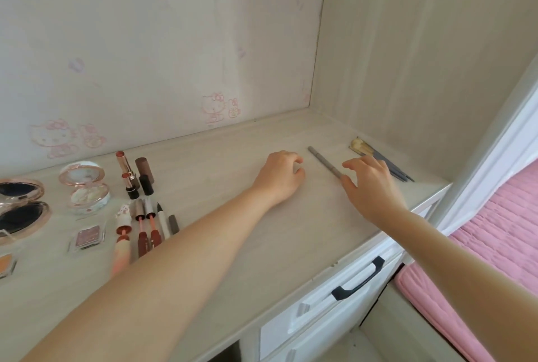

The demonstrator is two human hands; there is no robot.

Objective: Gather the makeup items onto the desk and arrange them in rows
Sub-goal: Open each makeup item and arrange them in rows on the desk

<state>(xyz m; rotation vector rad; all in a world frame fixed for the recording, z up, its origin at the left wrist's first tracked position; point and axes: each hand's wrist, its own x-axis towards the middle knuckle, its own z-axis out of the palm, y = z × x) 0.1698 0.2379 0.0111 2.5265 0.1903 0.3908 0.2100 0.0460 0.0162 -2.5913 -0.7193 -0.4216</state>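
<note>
Two bare forearms (pixel 189 251) (slim fingers (pixel 359 161))

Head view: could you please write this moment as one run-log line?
phase: gathering | right hand: open, thumb at grey pencil near end | left hand: curled on desk, contents unclear | brushes: lying right of pencil

a slim grey eyebrow pencil (pixel 324 162) lies flat on the pale wood desk (pixel 291 245), running from 11 to 5 o'clock. a bundle of dark-handled makeup brushes (pixel 378 157) lies near it at 3 o'clock. well apart at 9 o'clock, open compacts (pixel 84 187), uncapped lipsticks (pixel 128 175), lip glosses (pixel 145 230) and eyeshadow pans (pixel 87 235) lie in rows.
</note>
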